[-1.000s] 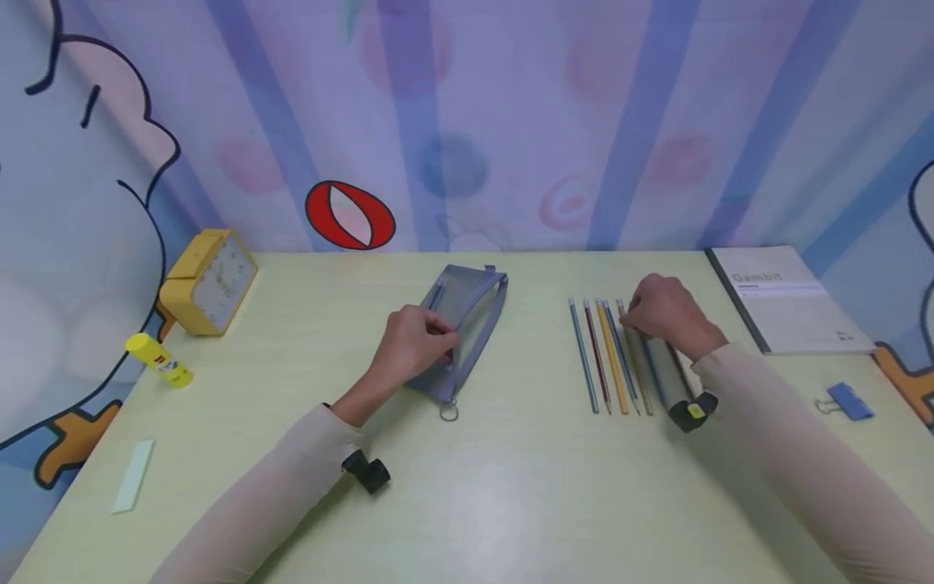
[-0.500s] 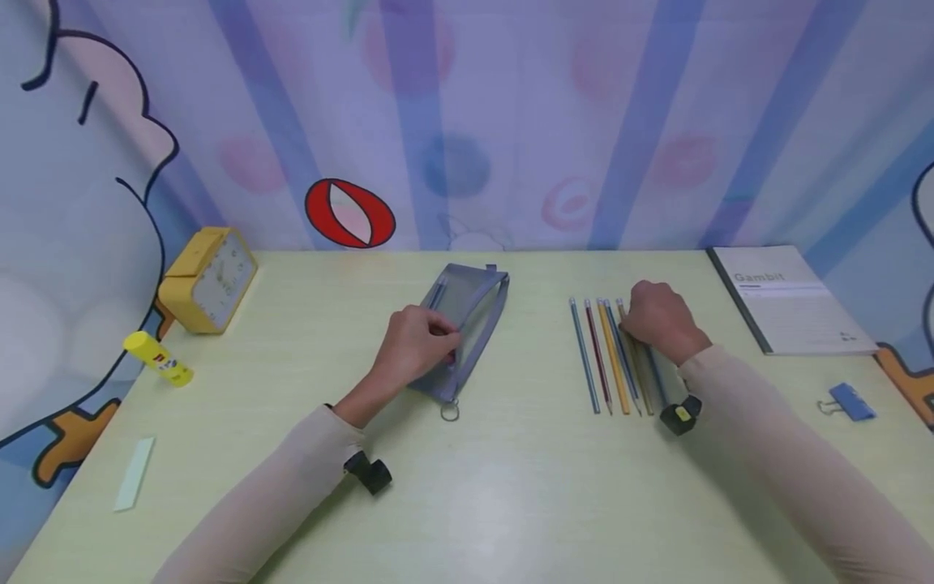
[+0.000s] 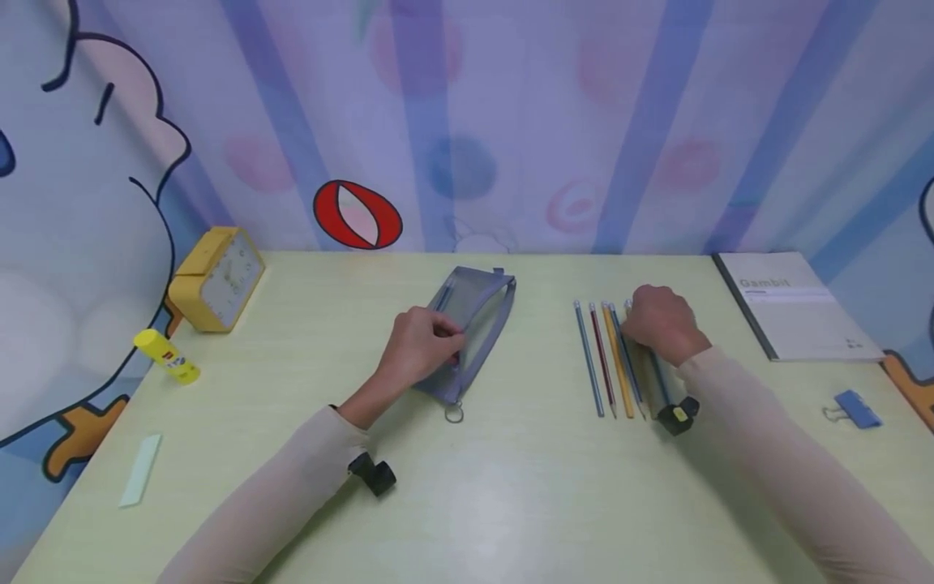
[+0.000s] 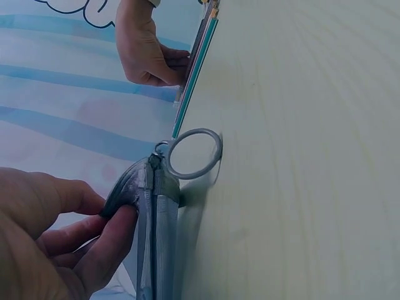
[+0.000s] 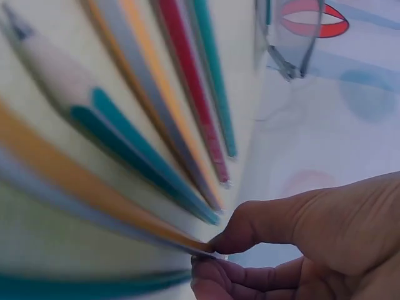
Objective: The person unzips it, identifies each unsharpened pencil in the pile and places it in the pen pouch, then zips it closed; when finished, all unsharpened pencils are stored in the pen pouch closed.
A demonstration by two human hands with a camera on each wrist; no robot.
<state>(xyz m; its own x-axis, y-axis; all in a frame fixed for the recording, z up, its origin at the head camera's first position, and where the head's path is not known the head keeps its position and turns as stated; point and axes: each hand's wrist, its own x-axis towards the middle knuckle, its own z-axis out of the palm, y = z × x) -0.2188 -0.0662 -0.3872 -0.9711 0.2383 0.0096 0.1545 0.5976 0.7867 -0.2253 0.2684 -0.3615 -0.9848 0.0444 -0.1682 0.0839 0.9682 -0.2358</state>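
My left hand (image 3: pixel 419 345) pinches the edge of a grey mesh zip pencil pouch (image 3: pixel 467 284), which gapes on its right side. A metal ring (image 4: pixel 195 153) hangs from the pouch's near end. Slim pens or pencils (image 3: pixel 443 294) show through the mesh. To the right, my right hand (image 3: pixel 664 324) bends over a row of pencils. In the right wrist view, its thumb and fingertips pinch the end of a yellow pencil (image 5: pixel 94 189). Beside it are teal (image 5: pixel 137 159), red (image 5: pixel 187 75) and other pencils, and another teal pencil (image 5: pixel 94 287) is below.
A yellow alarm clock (image 3: pixel 219 280), a glue stick (image 3: pixel 168 355) and a pale green strip (image 3: pixel 140 470) are on the left. A notebook (image 3: pixel 795 308) and a blue binder clip (image 3: pixel 857 409) are on the right. A printed curtain (image 3: pixel 525 122) backs the table.
My right hand has come down slightly onto the pencils and now pinches the yellow one, which no longer shows in its spot in the row. My left hand stays on the pouch.
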